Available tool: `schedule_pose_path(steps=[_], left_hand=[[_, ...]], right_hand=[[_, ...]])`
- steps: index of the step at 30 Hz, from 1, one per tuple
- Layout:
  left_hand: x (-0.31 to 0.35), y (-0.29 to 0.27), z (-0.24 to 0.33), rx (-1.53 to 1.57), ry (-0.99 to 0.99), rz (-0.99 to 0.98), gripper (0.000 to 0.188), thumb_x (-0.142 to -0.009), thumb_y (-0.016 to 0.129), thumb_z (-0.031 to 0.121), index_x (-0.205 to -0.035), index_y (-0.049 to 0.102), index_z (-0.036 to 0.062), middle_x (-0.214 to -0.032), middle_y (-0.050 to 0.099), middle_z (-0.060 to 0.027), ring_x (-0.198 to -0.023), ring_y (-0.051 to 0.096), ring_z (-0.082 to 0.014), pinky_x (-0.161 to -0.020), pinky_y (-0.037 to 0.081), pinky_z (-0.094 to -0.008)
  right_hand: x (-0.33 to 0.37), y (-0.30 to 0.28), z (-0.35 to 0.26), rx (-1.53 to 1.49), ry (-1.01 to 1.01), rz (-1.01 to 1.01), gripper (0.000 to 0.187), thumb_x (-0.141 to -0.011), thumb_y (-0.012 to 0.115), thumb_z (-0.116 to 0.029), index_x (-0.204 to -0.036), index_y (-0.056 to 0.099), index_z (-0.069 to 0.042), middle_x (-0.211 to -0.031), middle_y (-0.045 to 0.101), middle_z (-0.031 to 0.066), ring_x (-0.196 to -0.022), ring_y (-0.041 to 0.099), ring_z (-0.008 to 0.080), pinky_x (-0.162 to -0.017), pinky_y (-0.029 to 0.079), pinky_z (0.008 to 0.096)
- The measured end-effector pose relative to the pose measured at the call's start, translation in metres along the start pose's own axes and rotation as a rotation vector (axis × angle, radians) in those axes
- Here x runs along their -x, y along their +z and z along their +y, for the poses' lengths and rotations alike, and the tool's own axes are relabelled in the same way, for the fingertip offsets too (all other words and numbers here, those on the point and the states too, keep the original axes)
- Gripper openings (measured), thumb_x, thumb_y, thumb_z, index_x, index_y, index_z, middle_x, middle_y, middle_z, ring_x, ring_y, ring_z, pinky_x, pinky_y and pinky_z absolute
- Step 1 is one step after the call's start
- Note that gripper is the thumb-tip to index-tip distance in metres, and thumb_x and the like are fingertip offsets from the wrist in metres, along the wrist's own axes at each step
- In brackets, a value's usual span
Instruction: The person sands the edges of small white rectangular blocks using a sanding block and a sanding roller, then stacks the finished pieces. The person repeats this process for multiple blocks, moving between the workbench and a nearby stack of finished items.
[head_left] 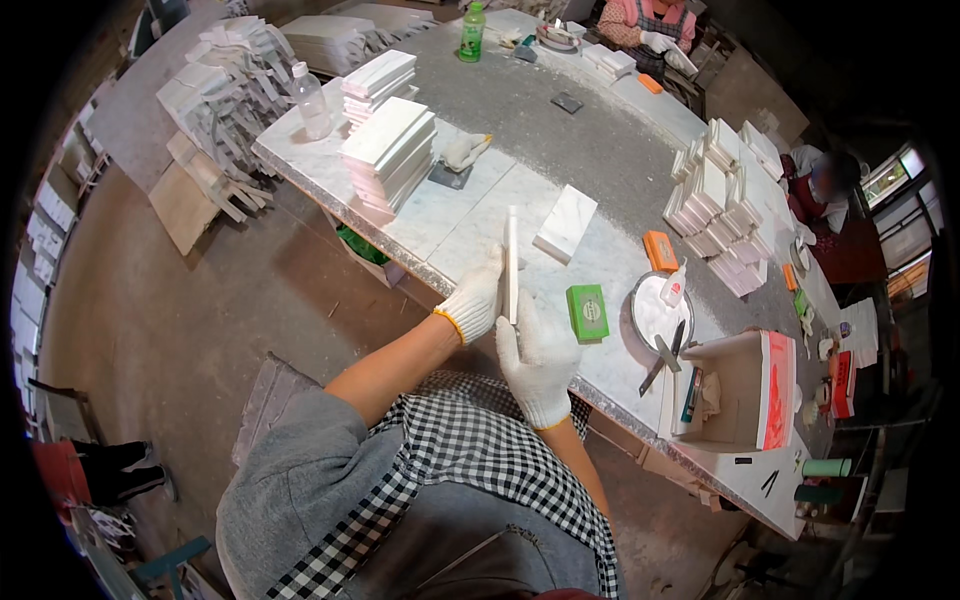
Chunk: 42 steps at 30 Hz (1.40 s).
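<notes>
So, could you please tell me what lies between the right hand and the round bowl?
In the head view, a green block lies between the gloved right hand and the round bowl, with bare tabletop showing between block and bowl.

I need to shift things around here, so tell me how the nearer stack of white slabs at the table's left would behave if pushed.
The nearer stack of white slabs is probably heavy, being many stone-like pieces piled together. It may slide apart or topple, as no strap shows. Each piece looks stiff, though thin edges could chip.
</notes>
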<state>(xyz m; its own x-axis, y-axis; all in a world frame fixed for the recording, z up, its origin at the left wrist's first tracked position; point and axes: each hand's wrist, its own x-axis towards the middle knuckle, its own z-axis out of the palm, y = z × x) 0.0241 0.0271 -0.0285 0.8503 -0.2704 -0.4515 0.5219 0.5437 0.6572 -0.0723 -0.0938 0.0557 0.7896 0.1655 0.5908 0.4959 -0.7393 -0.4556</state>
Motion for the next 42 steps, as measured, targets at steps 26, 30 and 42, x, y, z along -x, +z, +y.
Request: schedule_pose_path(steps=[26,30,42], left_hand=[[0.055,0.039,0.046,0.090,0.153,-0.313,0.097,-0.089,0.016,0.083,-0.153,0.033,0.0114,-0.152,0.040,-0.0162,-0.136,0.045,-0.0309,-0.111,0.043,-0.0440],[0.044,0.029,0.051,0.078,0.214,-0.463,0.102,-0.087,0.020,0.085,-0.152,0.034,0.0075,-0.145,0.047,-0.0219,-0.126,0.055,-0.0341,-0.104,0.048,-0.0485],[0.040,-0.014,0.159,0.591,0.393,-0.629,0.104,-0.088,0.015,0.084,-0.138,0.044,-0.0019,-0.119,0.060,-0.0259,-0.093,0.065,-0.0393,-0.083,0.055,-0.0544]], right_hand=[[-0.060,-0.019,-0.003,0.396,-0.197,-0.227,0.063,-0.086,0.060,-0.042,-0.138,0.052,-0.007,-0.143,0.049,0.0147,-0.133,0.040,0.0398,-0.105,0.028,0.0668],[-0.071,-0.018,0.031,0.521,-0.063,-0.070,0.067,-0.085,0.061,-0.041,-0.141,0.048,-0.007,-0.144,0.048,0.0189,-0.133,0.040,0.0410,-0.108,0.026,0.0616],[0.042,0.045,0.068,0.110,-0.098,-0.234,0.026,-0.084,0.064,-0.013,-0.106,0.061,0.000,-0.095,0.059,0.0179,-0.092,0.056,0.0383,-0.082,0.045,0.0469]])
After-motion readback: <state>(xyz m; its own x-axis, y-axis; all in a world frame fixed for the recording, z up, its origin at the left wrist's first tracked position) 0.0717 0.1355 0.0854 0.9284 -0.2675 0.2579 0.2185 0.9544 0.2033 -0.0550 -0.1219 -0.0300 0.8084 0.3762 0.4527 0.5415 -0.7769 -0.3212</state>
